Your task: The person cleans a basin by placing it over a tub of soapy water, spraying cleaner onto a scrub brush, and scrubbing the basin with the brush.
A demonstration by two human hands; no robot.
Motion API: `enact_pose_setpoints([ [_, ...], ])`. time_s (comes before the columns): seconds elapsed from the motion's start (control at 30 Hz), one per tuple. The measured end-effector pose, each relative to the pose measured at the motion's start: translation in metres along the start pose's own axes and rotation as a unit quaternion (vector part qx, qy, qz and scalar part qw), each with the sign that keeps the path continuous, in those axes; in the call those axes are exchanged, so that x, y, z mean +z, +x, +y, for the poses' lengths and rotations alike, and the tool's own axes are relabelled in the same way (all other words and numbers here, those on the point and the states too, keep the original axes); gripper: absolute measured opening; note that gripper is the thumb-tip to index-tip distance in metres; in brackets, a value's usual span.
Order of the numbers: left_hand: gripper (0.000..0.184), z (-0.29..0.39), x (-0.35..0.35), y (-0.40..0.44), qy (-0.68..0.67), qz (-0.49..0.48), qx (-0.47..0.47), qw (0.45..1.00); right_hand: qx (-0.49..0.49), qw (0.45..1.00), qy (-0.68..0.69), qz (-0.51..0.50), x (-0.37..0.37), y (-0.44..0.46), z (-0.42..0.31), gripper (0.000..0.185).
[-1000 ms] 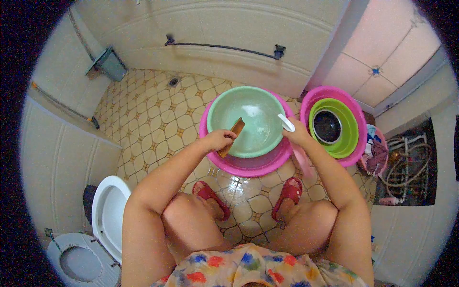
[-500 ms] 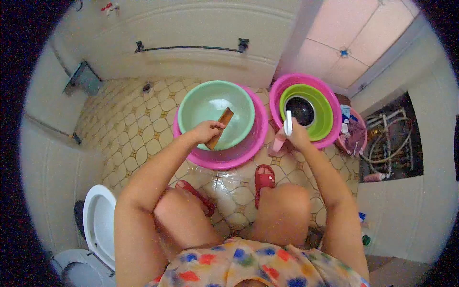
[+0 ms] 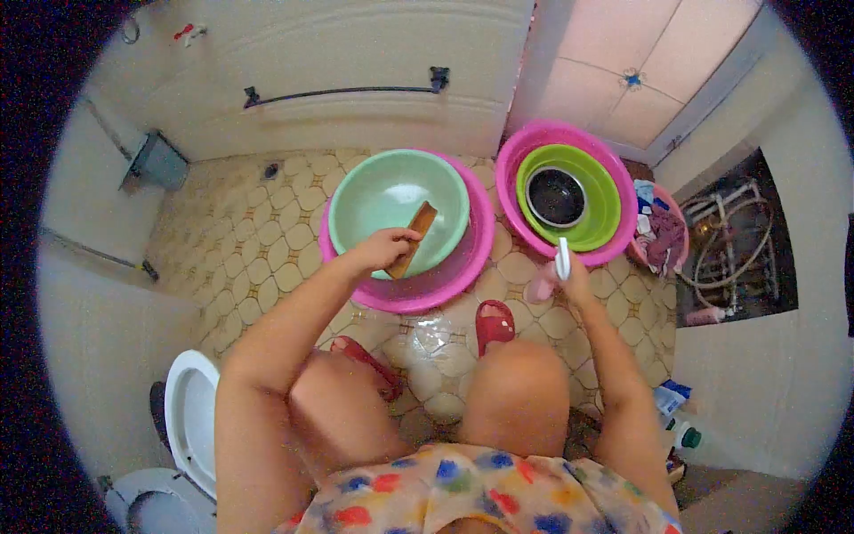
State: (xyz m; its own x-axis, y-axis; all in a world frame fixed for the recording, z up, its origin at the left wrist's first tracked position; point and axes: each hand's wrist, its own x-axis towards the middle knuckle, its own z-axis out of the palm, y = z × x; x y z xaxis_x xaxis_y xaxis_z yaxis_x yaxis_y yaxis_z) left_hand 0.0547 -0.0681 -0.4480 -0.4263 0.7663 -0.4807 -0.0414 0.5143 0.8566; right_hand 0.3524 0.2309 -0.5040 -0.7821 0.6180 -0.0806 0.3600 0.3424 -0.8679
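One wooden board (image 3: 420,233) gripped in left hand (image 3: 387,248), one white handle (image 3: 562,259) in right hand (image 3: 576,279); two green basins (image 3: 360,200).

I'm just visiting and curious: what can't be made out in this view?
All in the head view:
Pink thing at the right hand: blurred, exact shape unclear.
Wooden piece: partly hidden by the left hand.
Dark bowl: too dark inside to show any contents.
Green-capped bottle: too small to read.
Toilet: cut off by the bottom edge.
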Motion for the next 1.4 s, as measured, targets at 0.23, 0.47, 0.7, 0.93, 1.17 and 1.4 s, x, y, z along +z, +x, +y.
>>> enact_pose_setpoints([
  [0.23,0.046,0.043,0.012,-0.029,-0.101,0.063,0.007,0.993,-0.085,0.958,-0.256,-0.099,-0.052,0.005,-0.023,0.068],
  [0.47,0.040,0.051,0.013,-0.030,-0.165,0.110,0.012,0.980,0.043,0.972,-0.039,-0.230,0.018,0.046,-0.167,0.040],
  [0.7,0.047,0.071,0.023,-0.031,-0.065,0.141,0.095,0.983,0.129,0.923,0.070,-0.356,0.124,0.066,-0.262,0.051],
  [0.93,0.045,0.044,-0.038,-0.009,-0.046,0.005,0.100,0.994,0.244,0.909,0.198,-0.273,0.173,0.108,-0.215,0.028],
  [1.17,0.041,-0.060,-0.079,-0.001,0.148,0.270,-0.066,0.949,0.027,0.979,-0.024,-0.201,0.177,0.118,-0.177,0.042],
  [1.4,0.044,-0.188,-0.103,0.006,0.153,0.364,0.036,0.918,-0.020,0.983,-0.152,-0.106,0.171,0.150,-0.106,0.049],
])
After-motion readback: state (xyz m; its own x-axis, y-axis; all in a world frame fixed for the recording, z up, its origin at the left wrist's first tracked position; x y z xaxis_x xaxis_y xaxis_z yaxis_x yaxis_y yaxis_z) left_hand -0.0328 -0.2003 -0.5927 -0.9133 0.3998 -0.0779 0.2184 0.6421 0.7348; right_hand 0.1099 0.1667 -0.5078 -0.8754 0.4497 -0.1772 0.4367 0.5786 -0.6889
